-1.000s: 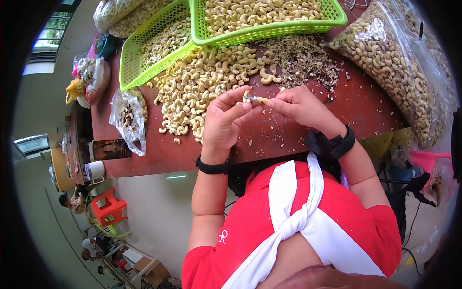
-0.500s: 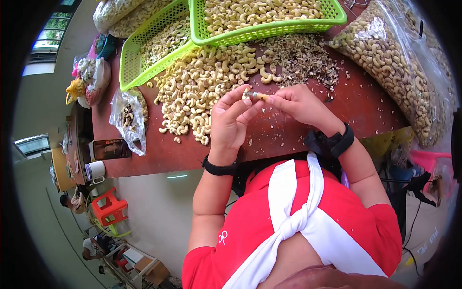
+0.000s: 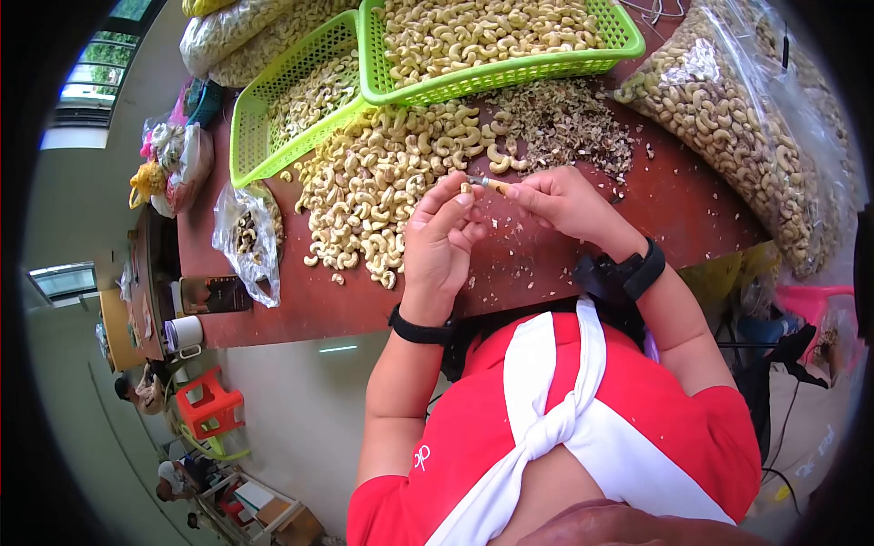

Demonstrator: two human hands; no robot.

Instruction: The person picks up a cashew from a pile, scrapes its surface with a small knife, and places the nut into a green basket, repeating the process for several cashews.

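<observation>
Between the thumb and fingers of my left hand (image 3: 443,227) is a cashew nut (image 3: 466,187), mostly covered by the fingertips. My right hand (image 3: 569,207) grips a small knife (image 3: 496,186) by its light wooden handle, and its short metal blade points left at the nut. The blade's tip is at or very near the cashew; contact is too small to tell. Just beyond and to the left of my left hand spreads a pile of loose cashews (image 3: 364,187). Scraps of brown peel (image 3: 574,127) lie beyond my right hand.
Two green baskets (image 3: 501,75) with cashews stand at the table's (image 3: 246,323) far side. A large clear bag of cashews (image 3: 728,136) leans at right. At left are a small plastic bag (image 3: 250,259), a phone (image 3: 214,295) and a white mug (image 3: 184,335). Other people sit in the background.
The view has shifted slightly, so the table and baskets appear lower. My left fingers have curled in more around the cashew. The knife remains in my right hand.
</observation>
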